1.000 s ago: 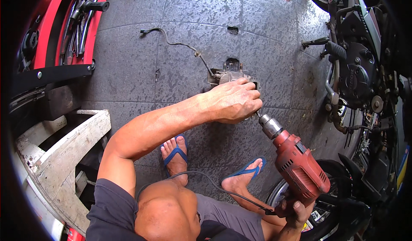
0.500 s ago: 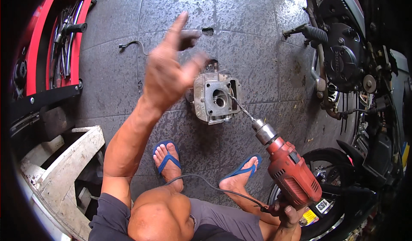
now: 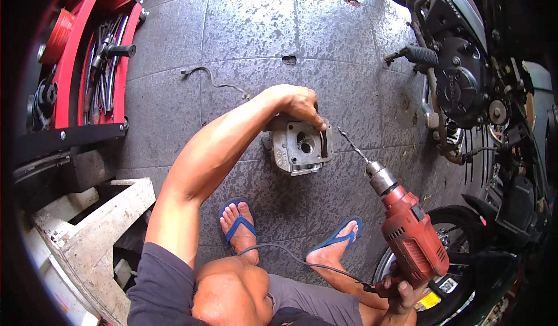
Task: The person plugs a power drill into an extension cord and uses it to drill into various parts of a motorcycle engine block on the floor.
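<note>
A grey metal engine cylinder head (image 3: 283, 150) rests on the floor in front of me, its flat face with a round recess and a side slot turned up. My left hand (image 3: 303, 105) grips its far edge, with the thumb by the slot; the other fingers are mostly hidden behind. In my right hand (image 3: 402, 297) is the handle of a red corded power drill (image 3: 411, 239), tilted up and to the left. The long drill bit (image 3: 351, 143) points toward the cylinder head, its tip just right of it and apart from it.
A red tool chest (image 3: 75, 64) with wrenches stands at the left, above a worn white frame (image 3: 99, 233). On the right is a motorcycle with its black engine (image 3: 456, 79) and a wheel (image 3: 447, 221). A thin cable (image 3: 218, 83) lies on the tiled floor. The drill's cord (image 3: 296, 257) crosses my legs.
My left hand has come down from the air onto the far edge of the cylinder head. The drill has shifted right, and its bit has left the slot area.
</note>
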`<state>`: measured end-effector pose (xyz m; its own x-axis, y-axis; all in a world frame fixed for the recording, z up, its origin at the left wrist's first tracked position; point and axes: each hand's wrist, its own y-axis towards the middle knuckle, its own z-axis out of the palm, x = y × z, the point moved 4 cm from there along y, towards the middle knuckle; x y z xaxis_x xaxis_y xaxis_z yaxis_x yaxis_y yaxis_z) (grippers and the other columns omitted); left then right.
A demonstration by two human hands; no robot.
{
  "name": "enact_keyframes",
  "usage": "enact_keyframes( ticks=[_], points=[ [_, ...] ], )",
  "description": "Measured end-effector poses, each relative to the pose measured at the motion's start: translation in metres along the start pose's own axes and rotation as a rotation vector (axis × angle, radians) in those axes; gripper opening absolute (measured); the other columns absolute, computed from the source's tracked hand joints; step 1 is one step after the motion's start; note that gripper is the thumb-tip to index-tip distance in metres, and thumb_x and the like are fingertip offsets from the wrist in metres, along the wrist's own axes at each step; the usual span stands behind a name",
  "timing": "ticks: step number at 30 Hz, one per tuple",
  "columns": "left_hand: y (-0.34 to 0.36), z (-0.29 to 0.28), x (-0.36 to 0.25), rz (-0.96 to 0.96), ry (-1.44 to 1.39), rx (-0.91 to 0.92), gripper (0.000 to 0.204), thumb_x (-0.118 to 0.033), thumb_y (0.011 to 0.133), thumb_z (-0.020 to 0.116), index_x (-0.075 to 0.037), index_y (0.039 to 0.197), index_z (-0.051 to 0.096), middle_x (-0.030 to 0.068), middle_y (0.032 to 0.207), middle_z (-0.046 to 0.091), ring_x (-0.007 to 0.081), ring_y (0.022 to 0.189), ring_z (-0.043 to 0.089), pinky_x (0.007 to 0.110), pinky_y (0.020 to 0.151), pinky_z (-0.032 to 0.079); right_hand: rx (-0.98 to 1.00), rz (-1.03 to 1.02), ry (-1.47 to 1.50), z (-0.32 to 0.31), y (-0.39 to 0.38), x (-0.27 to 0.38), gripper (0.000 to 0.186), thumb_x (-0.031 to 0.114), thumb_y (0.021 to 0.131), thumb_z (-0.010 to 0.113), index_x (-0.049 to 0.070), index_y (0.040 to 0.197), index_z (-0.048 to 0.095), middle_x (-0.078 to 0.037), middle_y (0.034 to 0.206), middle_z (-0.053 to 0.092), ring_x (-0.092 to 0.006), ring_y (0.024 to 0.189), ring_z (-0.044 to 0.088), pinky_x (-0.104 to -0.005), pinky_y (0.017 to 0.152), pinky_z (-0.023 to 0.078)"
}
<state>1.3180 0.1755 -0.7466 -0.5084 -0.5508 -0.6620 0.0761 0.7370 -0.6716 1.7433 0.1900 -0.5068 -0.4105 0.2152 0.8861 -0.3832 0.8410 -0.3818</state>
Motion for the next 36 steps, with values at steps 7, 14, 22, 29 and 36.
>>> enact_keyframes(
  ticks=[7,14,22,29,36],
  points=[
    [-0.055,0.008,0.037,-0.064,-0.250,-0.318,0.075,-0.056,0.078,0.077,0.006,0.119,0.068,0.0247,0.114,0.071,0.0331,0.100,0.071,0.046,0.087,0.056,-0.011,0.063,-0.020,-0.001,0.000,-0.003,0.085,0.034,0.071,0.083,-0.007,0.134,0.044,-0.016,0.093,0.060,-0.0178,0.057,0.062,-0.0280,0.046,0.054],
    [-0.053,0.026,0.064,-0.050,-0.703,-0.043,0.099,-0.064,0.078,0.076,0.003,0.146,0.047,0.0224,0.136,0.060,0.0326,0.115,0.065,0.049,0.086,0.059,-0.002,0.081,-0.061,0.007,0.006,-0.001,0.082,0.032,0.074,0.080,-0.006,0.136,0.042,-0.018,0.096,0.059,-0.0177,0.057,0.061,-0.0285,0.047,0.054],
    [-0.037,0.030,0.065,0.073,-0.575,-0.094,0.059,-0.043,0.086,0.076,0.000,0.125,0.066,0.0100,0.109,0.072,0.0168,0.097,0.066,0.034,0.085,0.053,-0.012,0.082,-0.029,0.012,0.007,0.002,0.082,0.031,0.073,0.079,-0.008,0.136,0.042,-0.017,0.097,0.060,-0.0173,0.059,0.062,-0.0285,0.048,0.055],
    [-0.054,0.055,0.062,-0.061,-0.593,-0.434,0.051,-0.046,0.084,0.066,0.002,0.097,0.076,0.0169,0.095,0.075,0.0259,0.090,0.071,0.039,0.081,0.054,-0.005,0.037,-0.043,0.002,0.007,-0.003,0.084,0.032,0.077,0.079,-0.004,0.141,0.039,-0.018,0.101,0.060,-0.0169,0.062,0.062,-0.0263,0.052,0.055],
    [-0.045,0.070,0.064,-0.236,-0.893,-0.496,0.059,-0.052,0.095,0.057,0.002,0.110,0.073,0.0161,0.098,0.074,0.0267,0.084,0.073,0.044,0.068,0.060,-0.095,0.031,0.023,0.017,0.002,0.011,0.083,0.028,0.072,0.082,-0.010,0.135,0.043,-0.019,0.096,0.060,-0.0198,0.062,0.064,-0.0295,0.051,0.055]
  ],
)
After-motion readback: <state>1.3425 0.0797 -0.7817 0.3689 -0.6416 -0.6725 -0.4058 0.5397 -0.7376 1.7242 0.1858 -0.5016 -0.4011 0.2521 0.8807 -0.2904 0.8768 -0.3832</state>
